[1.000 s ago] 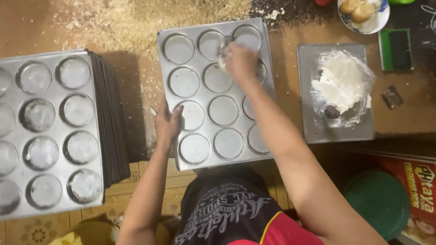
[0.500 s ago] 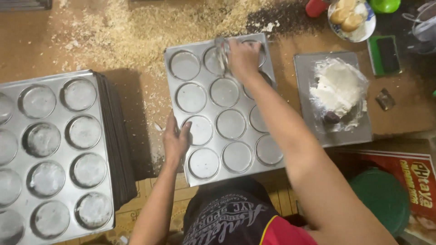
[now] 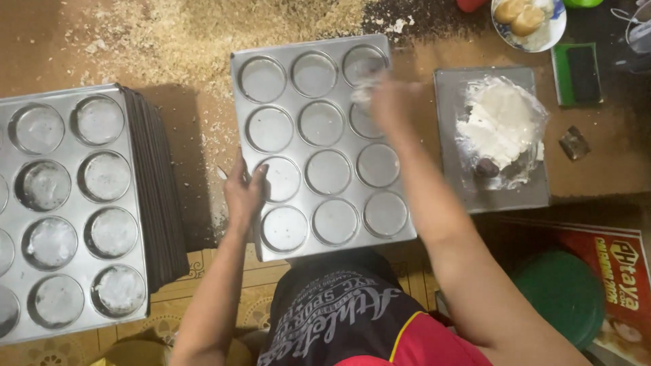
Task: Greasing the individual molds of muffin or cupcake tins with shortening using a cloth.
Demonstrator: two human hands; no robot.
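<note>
A metal baking tray with round cups lies on the brown floor in front of me. My left hand grips its left edge near the lower cups. My right hand is blurred over the right column of cups, near the upper right corner, and seems to hold a pale whitish wad against the metal. To the right, a flat grey tray carries a lump of white fat on clear plastic.
A stack of similar cupped trays with whitish smears stands at the left. Sawdust covers the floor at the top. A bowl with buns, a green pad, a green stool and a red printed carton are at the right.
My right hand has shifted from the top right cup down and to the right along the tray's right column. The left hand stays on the left edge. The camera view has drifted.
</note>
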